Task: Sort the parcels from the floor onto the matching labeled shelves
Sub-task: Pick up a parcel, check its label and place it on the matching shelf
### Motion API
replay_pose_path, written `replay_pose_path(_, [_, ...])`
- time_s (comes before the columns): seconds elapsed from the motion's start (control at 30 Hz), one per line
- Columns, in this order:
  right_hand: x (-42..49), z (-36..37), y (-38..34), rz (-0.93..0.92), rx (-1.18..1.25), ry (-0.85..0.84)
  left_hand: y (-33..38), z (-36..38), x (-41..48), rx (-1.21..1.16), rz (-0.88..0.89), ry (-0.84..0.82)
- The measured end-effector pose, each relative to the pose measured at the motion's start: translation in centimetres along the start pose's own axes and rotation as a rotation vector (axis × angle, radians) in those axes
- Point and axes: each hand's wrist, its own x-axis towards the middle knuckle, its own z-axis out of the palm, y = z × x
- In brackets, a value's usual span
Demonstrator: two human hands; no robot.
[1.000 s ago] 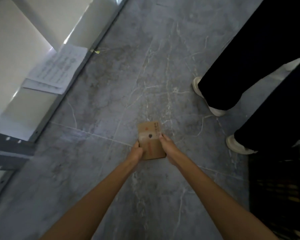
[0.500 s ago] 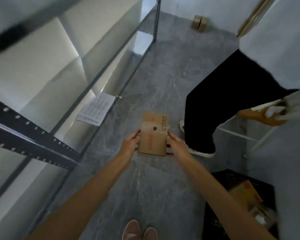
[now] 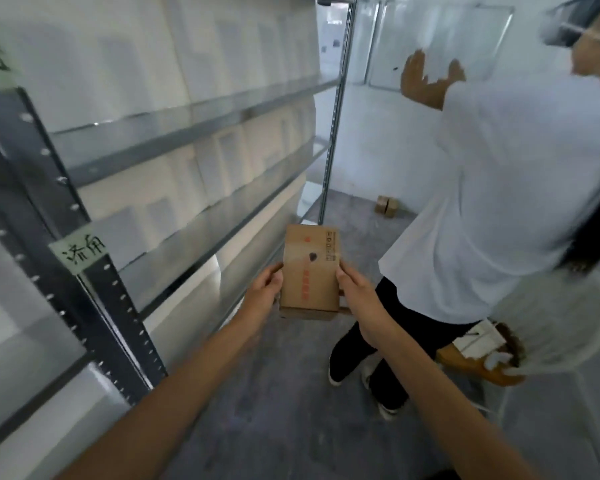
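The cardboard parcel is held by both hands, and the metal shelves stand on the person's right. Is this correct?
No. The head view shows the metal shelves on the person's left, not right. The left hand and right hand do hold the cardboard parcel.

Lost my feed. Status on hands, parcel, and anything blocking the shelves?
Left hand and right hand grip parcel by its sides. Parcel held up, shelves to its left. Person standing close on right.
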Motion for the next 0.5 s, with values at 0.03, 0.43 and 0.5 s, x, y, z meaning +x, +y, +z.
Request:
replay_pose_path(0.03, [-0.5, 0.1, -1.4, -0.035, 0.003, -0.004, 1.5, -0.3, -0.5, -0.005, 0.031, 0.01])
replay_pose_path(0.43, [-5.2, 3.1, -8.5, -0.332, 0.02, -0.159, 8.6, -4.0, -6.2, -0.04, 0.171, 0.11])
replay_pose_path(0.5, [-5.5, 4.4, -8.9, -0.347, 0.032, -0.205, 9.1, -5.4, -7.2, -0.073, 0.135, 0.13])
